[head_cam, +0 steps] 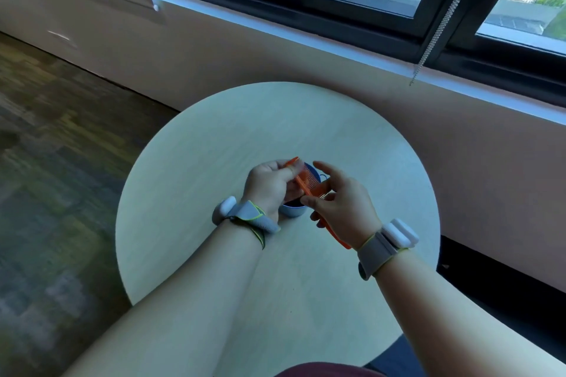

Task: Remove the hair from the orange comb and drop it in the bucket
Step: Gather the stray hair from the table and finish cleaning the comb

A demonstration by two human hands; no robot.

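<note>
Comb over bucket, both hands' fingers pinching it.

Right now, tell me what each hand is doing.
Left hand: pinches the top end of the orange comb.
Right hand: grips the comb's lower part, index finger extended.

A round, pale wood-grain table stands close to the wall under the window. On it, near its middle, sits a small blue plastic bucket, largely hidden by the hands above it; its rim shows toward the far edge
</note>
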